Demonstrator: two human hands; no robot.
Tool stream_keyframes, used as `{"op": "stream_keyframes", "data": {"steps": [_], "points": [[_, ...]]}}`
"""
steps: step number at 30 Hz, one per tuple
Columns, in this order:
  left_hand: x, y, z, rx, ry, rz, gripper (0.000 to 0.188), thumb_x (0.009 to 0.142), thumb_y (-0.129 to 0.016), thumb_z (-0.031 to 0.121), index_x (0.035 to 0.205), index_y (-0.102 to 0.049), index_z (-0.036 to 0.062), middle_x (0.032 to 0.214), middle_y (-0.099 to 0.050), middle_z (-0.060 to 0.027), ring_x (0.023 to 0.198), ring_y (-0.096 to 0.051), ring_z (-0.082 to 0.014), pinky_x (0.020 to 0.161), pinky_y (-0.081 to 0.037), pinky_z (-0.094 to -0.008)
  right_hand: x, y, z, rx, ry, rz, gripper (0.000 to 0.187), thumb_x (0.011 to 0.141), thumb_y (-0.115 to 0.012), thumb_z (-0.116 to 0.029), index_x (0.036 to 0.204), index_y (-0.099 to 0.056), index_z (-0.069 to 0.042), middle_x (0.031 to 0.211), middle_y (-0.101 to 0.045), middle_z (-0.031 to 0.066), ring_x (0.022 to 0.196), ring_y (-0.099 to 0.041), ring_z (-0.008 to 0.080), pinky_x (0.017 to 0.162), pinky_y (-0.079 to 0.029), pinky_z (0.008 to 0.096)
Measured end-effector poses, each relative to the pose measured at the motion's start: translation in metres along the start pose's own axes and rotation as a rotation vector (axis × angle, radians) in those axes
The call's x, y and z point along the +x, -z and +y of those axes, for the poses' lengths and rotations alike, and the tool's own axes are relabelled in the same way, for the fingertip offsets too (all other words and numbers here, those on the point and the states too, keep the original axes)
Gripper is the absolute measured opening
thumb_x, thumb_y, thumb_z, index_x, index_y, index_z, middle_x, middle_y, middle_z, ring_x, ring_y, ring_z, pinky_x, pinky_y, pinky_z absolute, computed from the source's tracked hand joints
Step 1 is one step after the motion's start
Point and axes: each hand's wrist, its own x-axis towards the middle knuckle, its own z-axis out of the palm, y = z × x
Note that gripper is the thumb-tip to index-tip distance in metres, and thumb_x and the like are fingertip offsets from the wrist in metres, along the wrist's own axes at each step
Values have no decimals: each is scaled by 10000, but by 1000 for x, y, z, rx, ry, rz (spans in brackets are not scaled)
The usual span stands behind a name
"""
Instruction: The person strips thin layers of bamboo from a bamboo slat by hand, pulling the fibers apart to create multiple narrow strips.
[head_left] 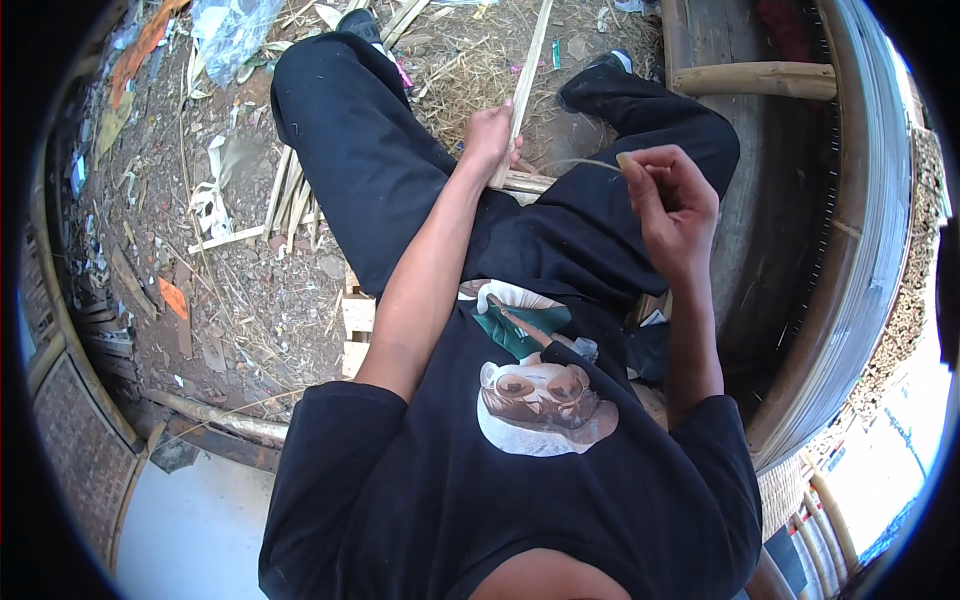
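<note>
My left hand is closed around a long pale bamboo strip. The strip slants between my knees, its far end running past the top of the view and its near end resting by my lap. Raised over my right thigh, my right hand pinches the end of a thin, bent sliver between thumb and finger. The sliver curves left toward the bamboo strip; whether it joins the strip I cannot tell.
Several cut bamboo pieces lie on the littered dirt ground to my left. Clear plastic lies farther off. On the right stands a bamboo frame with a crossbar. A woven panel is at the left edge.
</note>
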Motion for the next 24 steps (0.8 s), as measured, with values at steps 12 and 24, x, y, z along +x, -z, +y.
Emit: {"op": "stream_keyframes", "data": {"steps": [12, 24], "points": [[-14, 3, 18, -231, 120, -247, 107, 975, -442, 171, 1033, -407, 89, 751, -565, -84, 493, -518, -122, 393, -413, -239, 149, -38, 148, -723, 89, -221, 394, 778, -697, -197, 1137, -604, -63, 833, -670, 102, 769, -631, 265, 706, -486, 364], [-50, 2, 23, -105, 68, -159, 203, 976, -455, 192, 1147, -428, 86, 651, -480, -4, 426, -365, -50, 371, -290, -198, 173, -72, 150, -268, 84, -409, 293, 896, -512, -78, 1153, -642, -132, 616, -559, 6, 595, -518, 76, 589, -434, 256]]}}
